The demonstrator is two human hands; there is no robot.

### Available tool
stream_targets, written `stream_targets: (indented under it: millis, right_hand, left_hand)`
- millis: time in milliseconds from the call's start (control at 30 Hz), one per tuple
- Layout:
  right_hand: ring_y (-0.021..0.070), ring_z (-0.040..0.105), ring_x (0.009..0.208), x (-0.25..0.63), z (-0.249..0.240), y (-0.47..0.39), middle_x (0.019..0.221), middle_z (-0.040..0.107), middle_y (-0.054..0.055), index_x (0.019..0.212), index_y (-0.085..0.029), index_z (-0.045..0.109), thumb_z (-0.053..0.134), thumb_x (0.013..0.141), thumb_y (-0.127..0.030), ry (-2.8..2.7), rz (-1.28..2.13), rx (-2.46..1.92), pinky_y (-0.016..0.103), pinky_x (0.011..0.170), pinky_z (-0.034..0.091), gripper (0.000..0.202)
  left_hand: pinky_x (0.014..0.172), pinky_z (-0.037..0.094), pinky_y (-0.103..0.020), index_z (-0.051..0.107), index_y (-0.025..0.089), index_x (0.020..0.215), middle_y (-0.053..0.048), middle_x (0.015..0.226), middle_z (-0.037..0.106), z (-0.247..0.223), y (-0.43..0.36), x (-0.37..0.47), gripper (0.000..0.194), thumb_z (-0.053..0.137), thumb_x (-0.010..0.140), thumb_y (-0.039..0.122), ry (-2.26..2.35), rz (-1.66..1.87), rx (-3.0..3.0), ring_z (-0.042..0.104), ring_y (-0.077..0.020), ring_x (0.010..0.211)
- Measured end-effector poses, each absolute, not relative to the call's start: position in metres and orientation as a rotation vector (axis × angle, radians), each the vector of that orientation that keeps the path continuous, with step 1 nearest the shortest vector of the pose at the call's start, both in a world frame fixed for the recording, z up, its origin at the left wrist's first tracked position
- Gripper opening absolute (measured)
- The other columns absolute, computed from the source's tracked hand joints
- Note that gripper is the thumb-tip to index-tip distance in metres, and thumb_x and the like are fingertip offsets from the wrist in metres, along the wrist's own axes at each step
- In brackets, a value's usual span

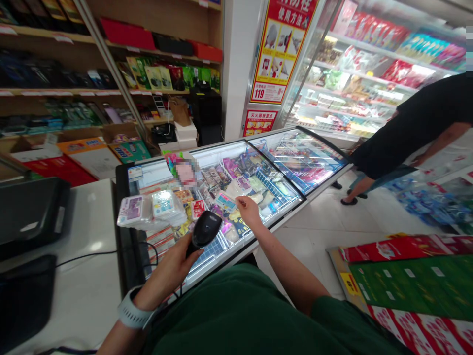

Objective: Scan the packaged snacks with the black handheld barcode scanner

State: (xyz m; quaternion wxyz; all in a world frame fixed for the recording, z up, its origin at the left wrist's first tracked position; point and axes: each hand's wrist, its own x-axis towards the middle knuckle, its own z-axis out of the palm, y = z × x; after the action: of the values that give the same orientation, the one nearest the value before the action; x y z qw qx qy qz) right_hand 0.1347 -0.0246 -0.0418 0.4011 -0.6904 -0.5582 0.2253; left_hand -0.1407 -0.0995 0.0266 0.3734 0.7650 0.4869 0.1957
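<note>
My left hand point(177, 259), with a pale watch on its wrist, is wrapped around a black barcode scanner point(207, 229). The scanner's head points away from me over the glass top of a chest freezer point(207, 268). My right hand point(248, 209) is closed in a pinch at the edge of a clear plastic packet with a blue-and-pink label point(225, 201). Just beyond it lies another packet with a purple label point(242, 184). To the left, clear packs with white-and-purple labels point(133, 209) and a stack with a blue-and-white label point(163, 204) rest on the glass, beside a small red packet point(197, 209).
A white counter point(88, 276) with dark equipment point(33, 207) stands at left. The scanner's black cable point(88, 257) crosses it. A person in black point(414, 123) is at right, near stacked red and green cartons point(402, 281). Stocked shelves point(162, 44) line the back.
</note>
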Motion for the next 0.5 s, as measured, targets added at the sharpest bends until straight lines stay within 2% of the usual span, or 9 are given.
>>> stream_targets:
  millis: [133,367,500]
  right_hand:
    - [0.0164,0.063,0.08,0.134,-0.041,-0.025,0.092,0.069,0.003,0.095,-0.02,0.069,0.058,0.083,-0.024,-1.4,0.582,-1.734,0.029,0.08,0.048,0.017]
    - [0.0176,0.063,0.082,0.138,-0.039,-0.023,0.089,0.07,0.003,0.091,-0.021,0.07,0.06,0.078,-0.025,-1.295,0.646,-1.704,0.032,0.083,0.049,0.017]
    - [0.0165,0.065,0.073,0.15,-0.036,-0.015,0.083,0.07,0.002,0.094,-0.018,0.069,0.058,0.078,-0.029,-1.154,0.728,-1.668,0.031,0.077,0.052,0.022]
  left_hand:
    - [0.099,0.043,-0.039,0.047,0.013,0.129,-0.015,0.126,0.06,0.027,-0.1,-0.14,0.052,0.049,0.087,0.044,1.235,0.514,1.981,0.057,-0.0262,0.115]
    - [0.088,0.049,-0.035,0.054,0.015,0.118,-0.01,0.105,0.067,0.027,-0.099,-0.141,0.045,0.051,0.085,0.046,1.269,0.517,1.975,0.063,-0.0257,0.1]
    - [0.086,0.05,-0.037,0.057,0.016,0.113,-0.01,0.103,0.069,0.021,-0.1,-0.145,0.042,0.053,0.083,0.046,1.289,0.531,1.936,0.064,-0.0267,0.097]
